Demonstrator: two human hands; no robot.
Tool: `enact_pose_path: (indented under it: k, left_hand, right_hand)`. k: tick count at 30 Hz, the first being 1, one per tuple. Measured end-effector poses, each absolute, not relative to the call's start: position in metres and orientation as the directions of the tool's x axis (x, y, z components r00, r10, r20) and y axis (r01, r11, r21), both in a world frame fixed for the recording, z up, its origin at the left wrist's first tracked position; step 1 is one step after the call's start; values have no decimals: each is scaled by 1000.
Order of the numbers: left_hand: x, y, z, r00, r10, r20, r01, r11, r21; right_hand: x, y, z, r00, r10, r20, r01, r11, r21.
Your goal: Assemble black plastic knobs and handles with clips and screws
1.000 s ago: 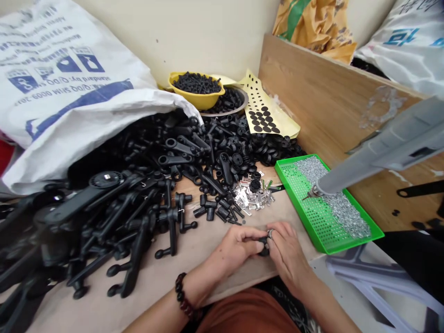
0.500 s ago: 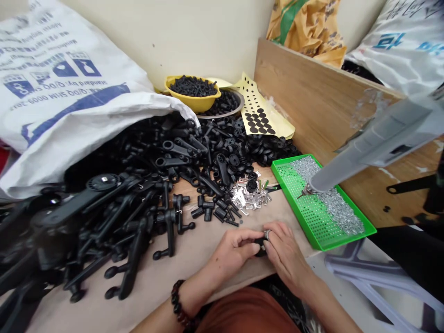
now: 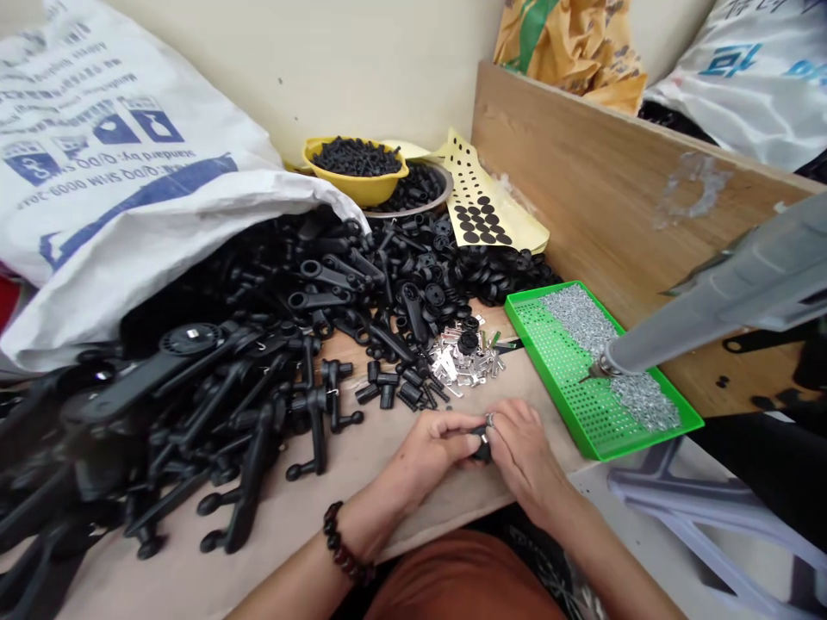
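Observation:
Between my two hands is a small black plastic part [image 3: 481, 443], mostly covered by fingers, with a bright metal bit showing on it. My left hand [image 3: 436, 448] pinches it from the left with thumb and forefinger. From the right, the curled fingers of my right hand [image 3: 520, 448] close on the same part. Just beyond my hands lie a pile of small silvery metal clips [image 3: 456, 366] and several short black plastic sleeves [image 3: 386, 392].
Black plastic arms [image 3: 316, 430] heap up on the left, spilling from a white sack [image 3: 161, 189]. To the right, a green tray [image 3: 587, 443] holds small screws [image 3: 639, 400] beneath a hanging grey electric screwdriver [image 3: 698, 319]. Behind stand a yellow bowl [image 3: 368, 188] and a sticker sheet [image 3: 510, 211].
Both hands have shifted slightly up in view, still holding the small part. The electric screwdriver has swung to the right and lower over the green tray.

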State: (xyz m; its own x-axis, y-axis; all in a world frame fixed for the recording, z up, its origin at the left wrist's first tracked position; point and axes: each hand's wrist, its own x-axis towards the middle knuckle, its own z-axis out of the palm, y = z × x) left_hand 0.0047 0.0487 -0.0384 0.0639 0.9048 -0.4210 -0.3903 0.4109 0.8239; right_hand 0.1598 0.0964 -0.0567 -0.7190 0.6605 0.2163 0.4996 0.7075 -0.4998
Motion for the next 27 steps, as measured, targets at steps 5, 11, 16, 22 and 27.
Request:
enact_pose_path:
  k: [5, 11, 16, 22, 27]
  left_hand:
    - [5, 46, -40, 24, 917, -398, -344, 381, 858]
    - [8, 41, -41, -1, 932, -362, -235, 351, 906]
    - [8, 44, -39, 28, 929, -370, -253, 365, 896]
    - [8, 50, -42, 59, 897, -437, -385, 425, 819]
    - [8, 51, -38, 41, 922, -386, -334, 376, 864]
  right_hand:
    - [163, 93, -56, -733, 626, 265, 456, 742, -492]
    - [171, 89, -57, -747, 597, 292, 410, 760, -505]
    - [170, 91, -58, -728, 608, 317, 414, 758, -504]
    - [164, 93, -57, -696, 659, 285, 487, 725, -487]
    - [164, 93, -58, -703, 654, 279, 476, 724, -499]
